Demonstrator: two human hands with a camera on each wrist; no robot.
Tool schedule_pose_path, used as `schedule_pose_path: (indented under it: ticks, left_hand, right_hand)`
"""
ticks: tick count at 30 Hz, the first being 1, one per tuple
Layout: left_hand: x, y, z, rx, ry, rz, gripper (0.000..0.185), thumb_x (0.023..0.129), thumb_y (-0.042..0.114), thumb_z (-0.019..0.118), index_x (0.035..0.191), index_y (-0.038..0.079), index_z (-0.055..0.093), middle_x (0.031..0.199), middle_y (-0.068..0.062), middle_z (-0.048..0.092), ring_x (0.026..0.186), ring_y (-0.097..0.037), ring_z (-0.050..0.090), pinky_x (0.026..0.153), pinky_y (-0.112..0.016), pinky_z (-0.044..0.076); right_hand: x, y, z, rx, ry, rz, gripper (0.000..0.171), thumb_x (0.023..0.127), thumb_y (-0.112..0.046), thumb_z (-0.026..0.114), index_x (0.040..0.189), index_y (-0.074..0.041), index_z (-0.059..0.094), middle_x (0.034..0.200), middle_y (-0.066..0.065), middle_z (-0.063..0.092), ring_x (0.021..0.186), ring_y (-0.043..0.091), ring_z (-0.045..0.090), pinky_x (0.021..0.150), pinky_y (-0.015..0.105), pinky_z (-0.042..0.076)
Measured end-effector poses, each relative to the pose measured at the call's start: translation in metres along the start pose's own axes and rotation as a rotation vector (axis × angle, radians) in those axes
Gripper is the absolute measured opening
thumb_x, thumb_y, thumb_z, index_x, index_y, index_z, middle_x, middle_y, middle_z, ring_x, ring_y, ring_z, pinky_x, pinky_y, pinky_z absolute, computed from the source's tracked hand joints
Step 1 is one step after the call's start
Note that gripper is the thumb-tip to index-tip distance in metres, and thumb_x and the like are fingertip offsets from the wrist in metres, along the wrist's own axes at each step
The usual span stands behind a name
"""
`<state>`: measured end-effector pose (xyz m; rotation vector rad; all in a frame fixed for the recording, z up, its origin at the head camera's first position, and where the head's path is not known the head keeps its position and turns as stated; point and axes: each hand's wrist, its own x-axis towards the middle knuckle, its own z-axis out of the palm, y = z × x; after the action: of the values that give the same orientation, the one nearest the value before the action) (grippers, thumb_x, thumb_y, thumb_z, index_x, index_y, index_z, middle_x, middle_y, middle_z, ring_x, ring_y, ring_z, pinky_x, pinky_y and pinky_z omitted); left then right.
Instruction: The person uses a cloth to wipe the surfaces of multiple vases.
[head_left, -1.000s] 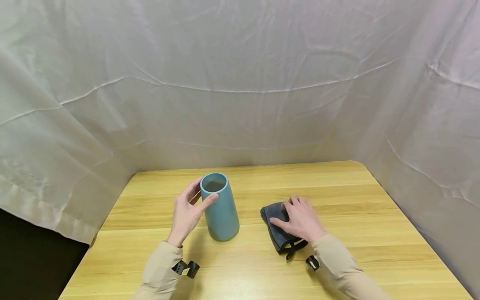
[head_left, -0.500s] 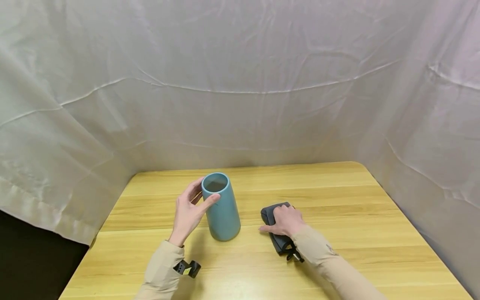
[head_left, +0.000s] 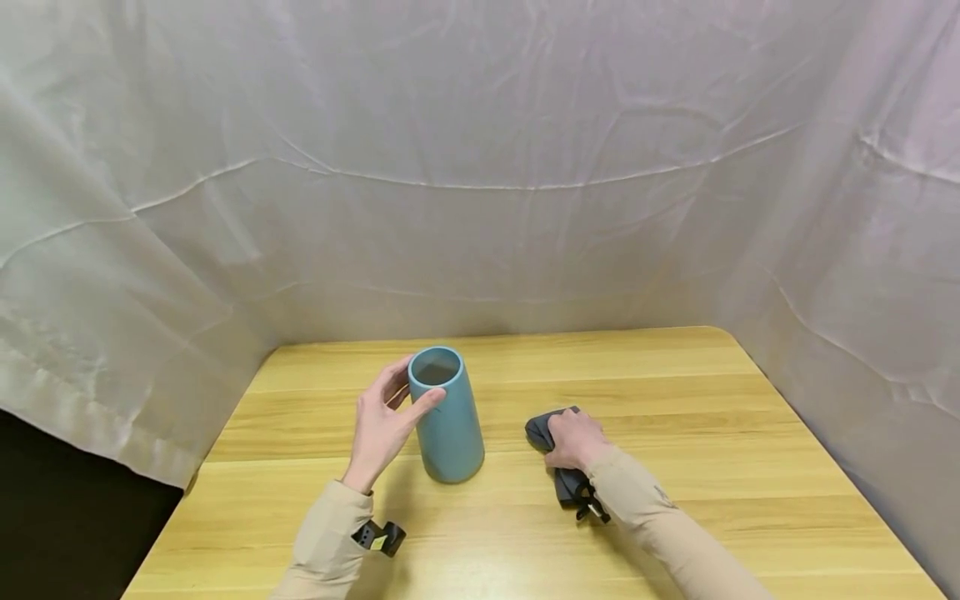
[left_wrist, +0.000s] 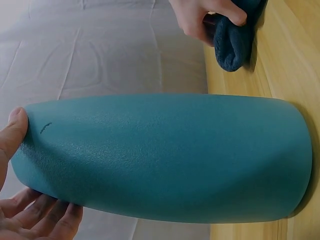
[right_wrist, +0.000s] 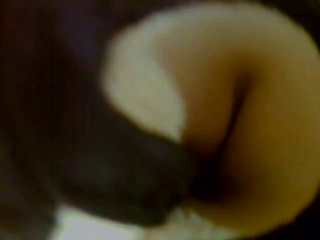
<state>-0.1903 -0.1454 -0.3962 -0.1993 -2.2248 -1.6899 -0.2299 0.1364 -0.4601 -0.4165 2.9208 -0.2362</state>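
A blue-green tapered vase (head_left: 451, 433) stands upright on the table, its round mouth facing up. My left hand (head_left: 381, 429) holds it just below the rim, thumb on the near side and fingers round the left side. In the left wrist view the vase (left_wrist: 165, 160) lies sideways across the picture, with a small dark mark near the thumb. To its right, my right hand (head_left: 576, 440) grips a folded dark grey cloth (head_left: 567, 487) from above, bunching its middle. The cloth's fuzzy rounded end (left_wrist: 231, 50) shows in the left wrist view. The right wrist view is dark and blurred.
The light wood table (head_left: 712, 433) has rounded far corners. Pale fabric (head_left: 480, 250) hangs round its back and sides. A black strap camera (head_left: 380, 537) sits at the left wrist, and a dark loop (head_left: 588, 502) lies at the cloth's near end.
My right hand has gone from lying spread on the flat cloth to gripping it, and the cloth is now narrower and bunched. My left hand keeps its hold on the vase.
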Motion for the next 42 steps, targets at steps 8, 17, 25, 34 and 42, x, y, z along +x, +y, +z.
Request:
schedule_pose_path:
  ticks: [8,17,25,34,42]
  left_hand:
    - [-0.002,0.001,0.003,-0.002,0.011,-0.001,0.059,0.079,0.019,0.087,0.133,0.012,0.063,0.130,-0.011,0.068,0.126,-0.029,0.064,0.108,-0.045,0.051]
    - [-0.003,0.002,0.006,0.003,0.016,-0.003,0.060,0.080,0.020,0.087,0.133,0.011,0.062,0.130,-0.012,0.068,0.126,-0.030,0.063,0.109,-0.045,0.051]
    - [-0.003,0.003,0.007,0.006,0.007,0.002,0.061,0.079,0.019,0.087,0.134,0.010,0.062,0.131,-0.012,0.067,0.127,-0.030,0.063,0.109,-0.045,0.051]
    - [-0.003,0.007,0.008,-0.002,0.004,0.003,0.059,0.079,0.019,0.088,0.132,0.010,0.062,0.130,-0.011,0.068,0.126,-0.030,0.063,0.108,-0.043,0.052]
    - [-0.004,0.007,0.012,-0.010,0.001,0.005,0.059,0.078,0.019,0.088,0.131,0.011,0.063,0.129,-0.011,0.068,0.125,-0.029,0.064,0.107,-0.043,0.052]
  right_hand:
    - [-0.010,0.016,0.000,0.092,0.033,-0.060,0.059,0.076,-0.012,0.076,0.129,0.009,0.058,0.121,0.029,0.066,0.114,0.047,0.061,0.098,0.056,0.053]
    - [-0.022,0.036,0.005,0.152,0.228,-0.098,0.047,0.070,0.000,0.068,0.117,-0.004,0.065,0.108,0.017,0.072,0.095,0.034,0.069,0.081,0.052,0.057]
    - [-0.030,0.048,0.007,0.259,0.433,-0.067,0.030,0.074,0.000,0.067,0.101,-0.010,0.073,0.098,0.007,0.072,0.084,0.026,0.066,0.069,0.045,0.054]
    - [-0.031,0.040,0.005,0.572,0.700,-0.121,0.032,0.074,0.007,0.065,0.104,-0.003,0.069,0.098,0.015,0.072,0.079,0.022,0.060,0.069,0.034,0.047]
    - [-0.036,0.014,-0.004,0.784,0.847,-0.165,0.034,0.073,0.012,0.066,0.102,-0.005,0.070,0.089,0.012,0.071,0.071,0.008,0.051,0.063,0.024,0.042]
